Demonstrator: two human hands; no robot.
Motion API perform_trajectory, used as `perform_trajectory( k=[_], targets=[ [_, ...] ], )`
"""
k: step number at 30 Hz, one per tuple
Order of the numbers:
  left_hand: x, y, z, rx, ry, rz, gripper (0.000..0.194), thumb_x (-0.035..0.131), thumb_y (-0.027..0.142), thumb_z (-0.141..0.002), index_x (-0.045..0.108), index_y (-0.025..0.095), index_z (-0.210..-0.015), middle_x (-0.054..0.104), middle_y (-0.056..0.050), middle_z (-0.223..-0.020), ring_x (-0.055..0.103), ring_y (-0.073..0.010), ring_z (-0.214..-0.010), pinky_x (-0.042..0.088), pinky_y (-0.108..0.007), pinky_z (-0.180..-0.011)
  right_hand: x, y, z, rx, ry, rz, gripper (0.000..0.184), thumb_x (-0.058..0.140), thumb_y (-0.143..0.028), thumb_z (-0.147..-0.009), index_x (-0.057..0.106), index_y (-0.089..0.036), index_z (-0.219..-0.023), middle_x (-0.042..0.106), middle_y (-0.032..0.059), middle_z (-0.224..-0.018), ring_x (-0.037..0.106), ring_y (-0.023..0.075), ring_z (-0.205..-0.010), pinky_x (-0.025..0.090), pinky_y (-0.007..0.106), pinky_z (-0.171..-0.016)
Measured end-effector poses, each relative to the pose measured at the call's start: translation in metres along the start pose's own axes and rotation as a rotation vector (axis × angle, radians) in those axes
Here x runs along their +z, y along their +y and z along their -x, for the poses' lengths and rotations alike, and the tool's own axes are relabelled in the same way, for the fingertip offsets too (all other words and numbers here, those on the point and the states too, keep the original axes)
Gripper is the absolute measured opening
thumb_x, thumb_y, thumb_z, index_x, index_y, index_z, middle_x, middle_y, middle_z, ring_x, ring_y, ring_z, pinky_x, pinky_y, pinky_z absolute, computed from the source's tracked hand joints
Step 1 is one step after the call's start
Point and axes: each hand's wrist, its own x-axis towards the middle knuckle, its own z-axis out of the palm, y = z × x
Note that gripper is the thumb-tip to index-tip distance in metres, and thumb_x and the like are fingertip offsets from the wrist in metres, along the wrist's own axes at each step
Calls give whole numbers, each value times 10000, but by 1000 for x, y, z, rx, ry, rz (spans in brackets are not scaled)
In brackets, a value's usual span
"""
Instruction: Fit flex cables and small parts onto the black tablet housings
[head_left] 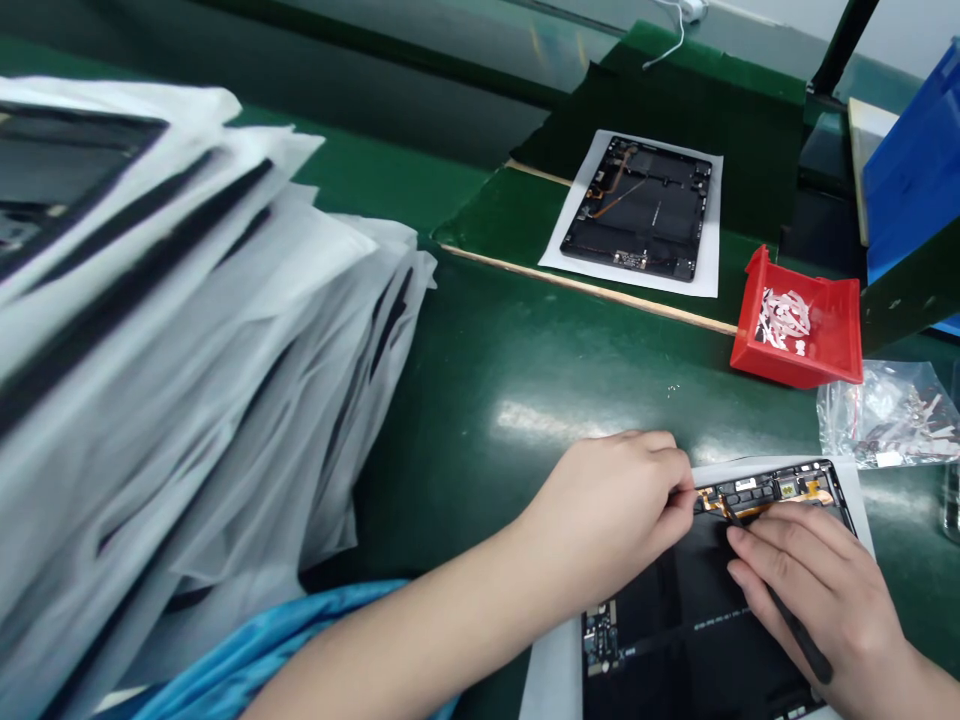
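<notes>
An opened black tablet body [675, 620] lies on a white sheet at the lower right, with an orange flex cable [750, 497] along its top edge. My left hand [615, 505] rests on the tablet's upper left part, fingers pinched together at the flex cable. My right hand [817, 590] lies on the tablet's right side and grips a thin black stylus-like tool [787, 620], whose tip points at the flex cable near my left fingertips.
A tall slanted stack of white-wrapped tablets [165, 330] fills the left. A second opened tablet [641, 208] lies on white paper at the back. A red bin [806, 330] holds white scraps; a clear bag [889, 415] of small parts lies beside it. A blue bin [915, 165] stands at far right.
</notes>
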Motion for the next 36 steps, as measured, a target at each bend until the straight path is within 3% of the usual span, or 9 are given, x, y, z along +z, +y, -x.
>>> perform_trajectory(
  k=[20, 36],
  targets=[
    [-2, 1, -1, -6, -13, 7, 138, 612, 183, -852, 712, 216, -763, 680, 15, -786, 652, -171, -711, 422, -272, -625, -1, 6, 2, -22, -41, -24, 187, 691, -118, -909, 747, -164, -1081, 781, 48, -922, 723, 193, -877, 636, 337, -812],
    [-3, 0, 0, 18, 15, 7, 156, 603, 171, -845, 722, 213, -756, 684, 6, -766, 651, -164, -698, 428, -250, -608, 0, 3, -1, -6, 24, -29, 171, 665, -117, -924, 754, -165, -1062, 786, 45, -878, 735, 191, -823, 630, 336, -773]
  ],
)
